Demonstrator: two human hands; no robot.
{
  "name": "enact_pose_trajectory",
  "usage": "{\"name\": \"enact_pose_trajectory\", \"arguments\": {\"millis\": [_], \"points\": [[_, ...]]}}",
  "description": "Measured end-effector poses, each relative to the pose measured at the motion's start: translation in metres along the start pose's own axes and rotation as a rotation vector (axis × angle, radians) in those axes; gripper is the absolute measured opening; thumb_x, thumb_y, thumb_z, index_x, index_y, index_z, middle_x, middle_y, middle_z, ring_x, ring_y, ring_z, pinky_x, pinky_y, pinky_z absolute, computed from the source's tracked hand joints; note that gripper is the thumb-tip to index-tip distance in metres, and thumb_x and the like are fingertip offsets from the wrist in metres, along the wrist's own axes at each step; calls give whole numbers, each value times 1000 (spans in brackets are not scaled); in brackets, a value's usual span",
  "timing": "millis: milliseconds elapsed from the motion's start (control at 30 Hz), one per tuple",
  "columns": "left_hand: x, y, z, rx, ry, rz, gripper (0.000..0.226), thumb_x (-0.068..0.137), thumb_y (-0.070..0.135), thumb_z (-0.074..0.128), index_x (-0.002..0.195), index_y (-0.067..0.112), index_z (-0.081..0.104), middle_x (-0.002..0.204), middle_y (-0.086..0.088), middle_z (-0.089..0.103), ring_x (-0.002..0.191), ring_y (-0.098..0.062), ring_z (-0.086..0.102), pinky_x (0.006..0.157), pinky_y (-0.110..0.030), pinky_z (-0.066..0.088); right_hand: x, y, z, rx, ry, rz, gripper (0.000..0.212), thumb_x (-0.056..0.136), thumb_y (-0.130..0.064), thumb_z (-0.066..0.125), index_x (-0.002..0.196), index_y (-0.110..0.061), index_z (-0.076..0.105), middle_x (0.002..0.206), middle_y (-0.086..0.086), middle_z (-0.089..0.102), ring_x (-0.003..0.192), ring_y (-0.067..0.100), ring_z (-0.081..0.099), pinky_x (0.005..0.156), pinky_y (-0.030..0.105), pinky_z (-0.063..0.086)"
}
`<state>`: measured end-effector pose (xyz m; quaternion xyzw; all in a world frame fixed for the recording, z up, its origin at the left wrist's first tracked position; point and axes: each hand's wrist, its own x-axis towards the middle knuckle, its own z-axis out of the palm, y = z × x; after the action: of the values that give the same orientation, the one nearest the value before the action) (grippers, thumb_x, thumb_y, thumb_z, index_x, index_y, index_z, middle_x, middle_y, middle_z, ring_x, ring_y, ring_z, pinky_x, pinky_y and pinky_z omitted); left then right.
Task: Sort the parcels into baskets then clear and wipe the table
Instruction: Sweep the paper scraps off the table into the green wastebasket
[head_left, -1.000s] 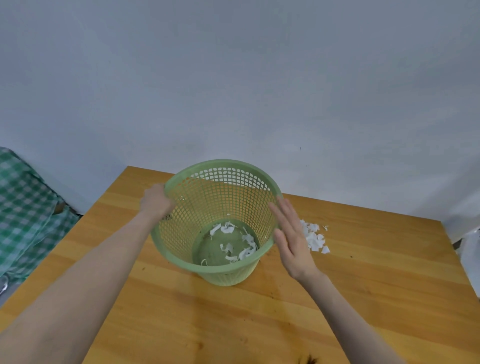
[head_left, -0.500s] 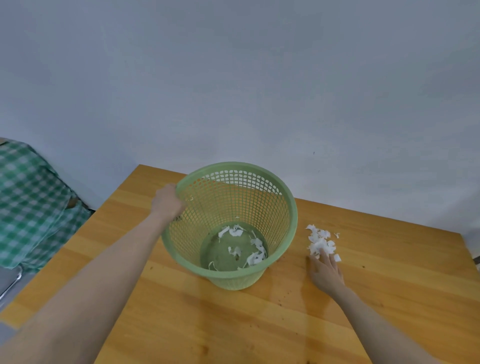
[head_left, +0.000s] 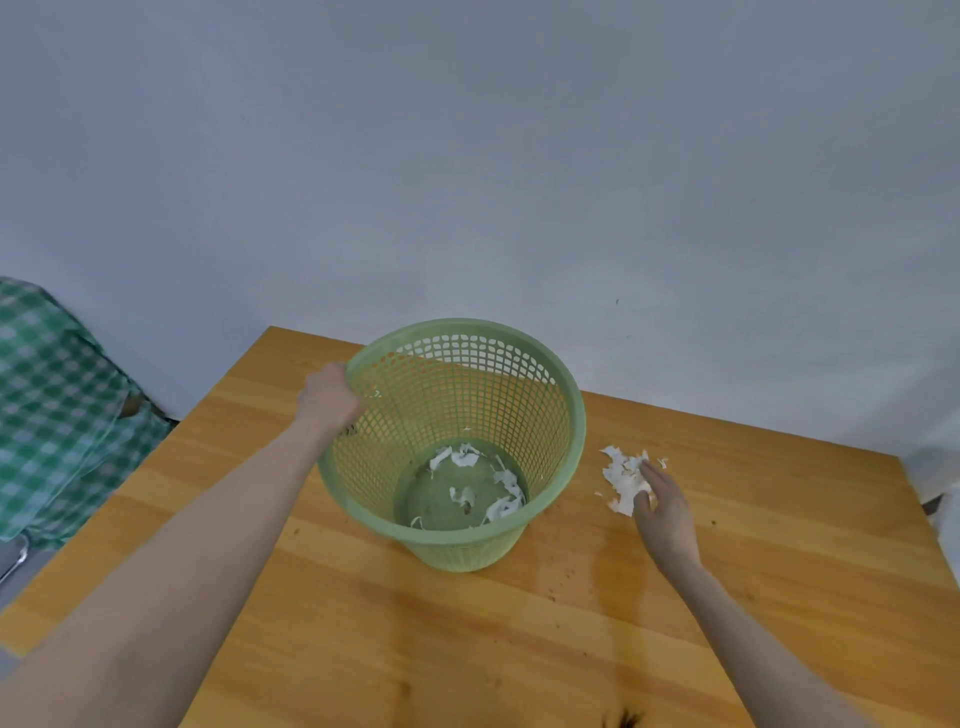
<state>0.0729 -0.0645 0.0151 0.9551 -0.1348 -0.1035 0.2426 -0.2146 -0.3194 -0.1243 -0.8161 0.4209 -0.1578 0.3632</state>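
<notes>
A green mesh basket stands tilted towards me on the wooden table. White paper scraps lie on its floor. My left hand grips the basket's left rim. To the right of the basket lies a small pile of torn white paper. My right hand rests on the table at the pile's near right edge, fingers apart and touching the scraps, with nothing clearly held.
A plain grey-white wall runs behind the table. Green-and-white checked cloth hangs off the table's left side. The table's right edge lies close to my right hand. Small dark specks dot the wood near the basket.
My right hand left the basket's right side, dropped to the table, and slid up against the paper pile. The basket tipped a little more towards me. My left hand kept its grip.
</notes>
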Motion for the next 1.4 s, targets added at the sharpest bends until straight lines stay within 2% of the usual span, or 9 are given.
{"name": "enact_pose_trajectory", "arguments": {"millis": [267, 367, 533, 733, 833, 1033, 1167, 1267, 1400], "points": [[-1, 0, 0, 20, 11, 21, 25, 79, 4, 57, 104, 8, 63, 98, -18, 66, 97, -35, 62, 78, -37, 48, 14, 11, -17, -111, -77, -10, 37, 93, -7, 44, 126, -9, 59, 142, 6, 48, 135, 23, 36, 110, 40, 32], [-1, -1, -1, -11, 1, 25, 21, 79, 8, 59, 99, 10, 64, 94, -18, 68, 94, -35, 64, 79, -38, 50, 12, 23, -6, -254, -295, 49, 37, 92, -12, 46, 124, -22, 61, 152, 6, 32, 140, 25, 27, 109, 47, 34], [-4, 1, -3, -30, -12, 25, 20, 80, 11, 61, 100, 11, 65, 93, -15, 67, 93, -35, 64, 77, -37, 50, 11, 32, 15, -527, -520, 99, 52, 94, -22, 45, 144, -32, 36, 160, 1, -5, 147, 27, -3, 116, 49, 15], [-4, 3, -4, -22, -11, 21, 23, 83, 16, 61, 105, 11, 64, 103, -16, 68, 101, -34, 62, 81, -37, 48, 23, 21, 20, -606, -537, 157, 62, 93, -14, 39, 150, -8, 14, 159, 4, 7, 147, 25, 6, 116, 41, 19], [-3, 1, -5, -23, -3, 4, 23, 83, 12, 60, 106, 10, 63, 104, -17, 67, 101, -35, 63, 81, -37, 49, 27, 12, 16, -469, -430, 161, 57, 91, -9, 43, 146, -3, 27, 155, 10, 21, 142, 27, 21, 112, 41, 29], [-3, 4, -4, 11, 14, -8, 26, 86, 6, 54, 111, 6, 60, 107, -20, 65, 105, -37, 60, 84, -39, 47, 24, -27, -24, 232, -77, 195, 40, 95, -3, 40, 132, -8, 54, 144, 9, 46, 134, 27, 38, 107, 40, 33], [-5, 3, -3, -6, 0, -7, 23, 85, 11, 58, 107, 8, 60, 105, -17, 65, 99, -35, 61, 75, -33, 44, 19, -49, -56, 436, -66, 148, 39, 93, 1, 40, 117, -19, 64, 131, 5, 58, 128, 21, 46, 104, 31, 34], [-6, 3, -5, -15, -12, -1, 22, 84, 16, 61, 105, 9, 62, 103, -17, 65, 99, -35, 61, 78, -34, 45, 12, -74, -72, 573, -113, 27, 41, 92, 3, 41, 103, -26, 68, 118, -3, 65, 121, 13, 53, 109, 36, 37], [-6, 4, -5, 7, -10, -16, 28, 84, 16, 61, 110, 8, 60, 107, -18, 64, 104, -36, 60, 82, -35, 46, -8, -123, -72, 658, -177, -223, 40, 92, 2, 45, 107, -25, 70, 118, -9, 67, 121, 5, 53, 108, 32, 37]]}}
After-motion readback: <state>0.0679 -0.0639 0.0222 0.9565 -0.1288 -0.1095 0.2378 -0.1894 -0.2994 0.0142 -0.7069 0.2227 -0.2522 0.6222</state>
